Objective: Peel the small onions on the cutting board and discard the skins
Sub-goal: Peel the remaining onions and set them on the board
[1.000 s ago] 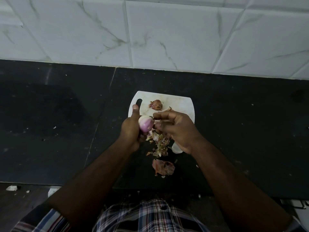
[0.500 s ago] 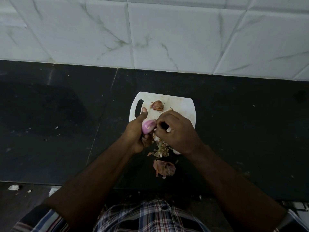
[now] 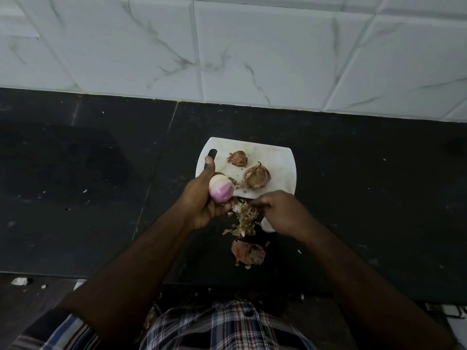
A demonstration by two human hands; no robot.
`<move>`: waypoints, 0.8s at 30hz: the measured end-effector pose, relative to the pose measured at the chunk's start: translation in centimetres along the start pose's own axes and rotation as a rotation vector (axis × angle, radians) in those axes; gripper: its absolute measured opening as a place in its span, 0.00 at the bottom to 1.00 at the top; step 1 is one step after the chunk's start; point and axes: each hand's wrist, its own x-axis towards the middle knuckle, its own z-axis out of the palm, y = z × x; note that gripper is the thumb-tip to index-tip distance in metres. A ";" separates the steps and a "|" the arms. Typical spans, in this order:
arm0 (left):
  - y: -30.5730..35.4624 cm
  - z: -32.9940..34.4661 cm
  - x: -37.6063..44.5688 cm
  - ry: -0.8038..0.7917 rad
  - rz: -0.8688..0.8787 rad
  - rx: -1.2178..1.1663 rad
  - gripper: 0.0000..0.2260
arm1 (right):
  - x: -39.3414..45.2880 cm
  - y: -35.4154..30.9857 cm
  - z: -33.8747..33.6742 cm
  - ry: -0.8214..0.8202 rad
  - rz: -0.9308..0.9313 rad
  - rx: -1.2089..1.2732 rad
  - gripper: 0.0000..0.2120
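The left hand [image 3: 202,198] curls its fingers around a peeled pink-and-white onion [image 3: 221,189], held over the near left edge of the small white plastic cutting board [image 3: 275,162]. The onion's white end points up and away. The right hand [image 3: 280,210] hangs low over a pile of dry onion skins [image 3: 243,218], its fingers bent; I cannot tell if it holds anything. Two brown unpeeled onions [image 3: 256,176] sit on the board. The black counter [image 3: 101,185] is bare and wide on both sides.
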 end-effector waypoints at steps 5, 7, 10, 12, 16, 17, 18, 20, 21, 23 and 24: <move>0.3 -0.5 0.3 0.046 -0.058 -0.023 0.28 | -0.9 -2.0 -1.7 0.399 -0.157 -0.055 0.06; 0.4 -0.5 0.5 0.065 -0.051 -0.002 0.27 | -1.2 -2.4 -0.8 0.440 -0.204 -0.133 0.04; 0.5 -0.7 0.7 0.074 -0.036 0.005 0.23 | -1.5 -2.2 1.4 0.044 -0.135 -0.328 0.16; 0.7 -1.2 0.9 0.044 -0.022 -0.032 0.20 | -1.2 -2.6 -0.1 0.133 -0.079 -0.282 0.13; 0.8 -2.1 1.6 0.010 0.027 -0.060 0.15 | -1.1 -3.2 -1.8 0.380 -0.126 -0.164 0.08; 0.9 -2.2 1.8 0.006 0.045 -0.030 0.14 | -1.1 -3.2 -1.4 0.228 -0.113 -0.176 0.12; 1.0 -2.3 2.1 0.010 0.056 0.003 0.14 | -1.1 -2.8 -0.7 0.034 -0.078 -0.217 0.20; 1.2 -2.3 2.9 0.032 0.077 0.045 0.15 | -0.1 -1.2 -0.4 -0.117 0.000 -0.196 0.28; 1.4 -2.4 3.1 0.049 0.086 0.056 0.16 | 0.7 -0.7 -0.8 -0.048 0.025 -0.111 0.29; 1.8 -1.9 3.6 0.092 0.102 0.085 0.18 | 2.9 0.6 -1.9 0.191 0.068 0.035 0.30; 2.0 -1.7 4.0 0.113 0.112 0.101 0.18 | 4.1 1.0 -2.3 0.264 0.103 0.057 0.32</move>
